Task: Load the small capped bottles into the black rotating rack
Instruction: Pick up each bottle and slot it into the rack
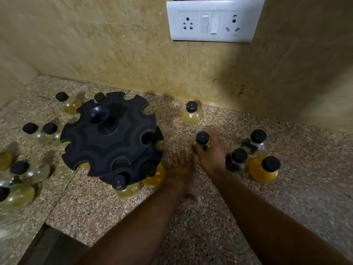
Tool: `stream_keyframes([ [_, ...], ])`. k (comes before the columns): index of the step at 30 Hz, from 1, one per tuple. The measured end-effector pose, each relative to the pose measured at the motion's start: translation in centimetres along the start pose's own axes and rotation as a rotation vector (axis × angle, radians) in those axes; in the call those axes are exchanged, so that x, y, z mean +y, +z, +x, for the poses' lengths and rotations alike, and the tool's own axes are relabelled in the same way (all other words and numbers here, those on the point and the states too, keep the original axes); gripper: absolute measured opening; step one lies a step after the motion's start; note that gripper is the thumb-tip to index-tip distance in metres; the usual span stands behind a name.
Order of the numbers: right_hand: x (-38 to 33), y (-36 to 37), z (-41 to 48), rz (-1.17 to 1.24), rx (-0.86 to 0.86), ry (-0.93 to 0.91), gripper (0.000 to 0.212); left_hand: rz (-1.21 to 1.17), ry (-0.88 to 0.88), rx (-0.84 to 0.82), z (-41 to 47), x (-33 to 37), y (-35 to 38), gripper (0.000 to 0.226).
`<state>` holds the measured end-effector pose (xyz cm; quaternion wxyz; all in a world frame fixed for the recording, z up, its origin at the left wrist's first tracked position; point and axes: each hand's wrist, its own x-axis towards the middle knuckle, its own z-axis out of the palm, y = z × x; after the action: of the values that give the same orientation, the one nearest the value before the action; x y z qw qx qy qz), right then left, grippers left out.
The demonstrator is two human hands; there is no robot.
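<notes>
The black rotating rack stands on the granite counter, left of centre, with notched slots round its rim. Two capped bottles hang in its front slots, a pale yellow one and an orange one. My right hand is shut on a small black-capped bottle to the right of the rack. My left hand rests open and flat on the counter between the rack and my right hand. Loose bottles stand to the right: a dark one, another dark one, an orange one and a pale one.
Several more capped bottles cluster at the left of the rack, and one stands behind it. A tiled wall with a white socket panel rises close behind. The counter's front edge drops off at lower left.
</notes>
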<state>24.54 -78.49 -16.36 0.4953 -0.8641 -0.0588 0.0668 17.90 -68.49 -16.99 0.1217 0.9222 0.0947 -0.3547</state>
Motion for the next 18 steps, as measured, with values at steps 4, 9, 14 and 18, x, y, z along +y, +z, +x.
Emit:
stream_keyframes([
  [4,0.0,-0.1,-0.3,0.000,0.036,-0.015,0.052,-0.023,-0.012,0.022,-0.1,-0.1,0.3,0.157],
  [9,-0.8,-0.4,-1.1,-0.015,0.055,-0.084,0.047,-1.087,0.042,0.467,-0.4,1.0,1.9,0.062],
  [14,-1.2,-0.1,-2.2,-0.072,-0.052,-0.133,0.054,-1.892,-0.194,0.512,-4.0,1.2,2.3,0.042],
  [18,-1.9,0.7,-4.1,-0.082,-0.186,-0.154,0.059,-2.407,-0.221,0.402,-6.2,-0.2,2.2,0.040],
])
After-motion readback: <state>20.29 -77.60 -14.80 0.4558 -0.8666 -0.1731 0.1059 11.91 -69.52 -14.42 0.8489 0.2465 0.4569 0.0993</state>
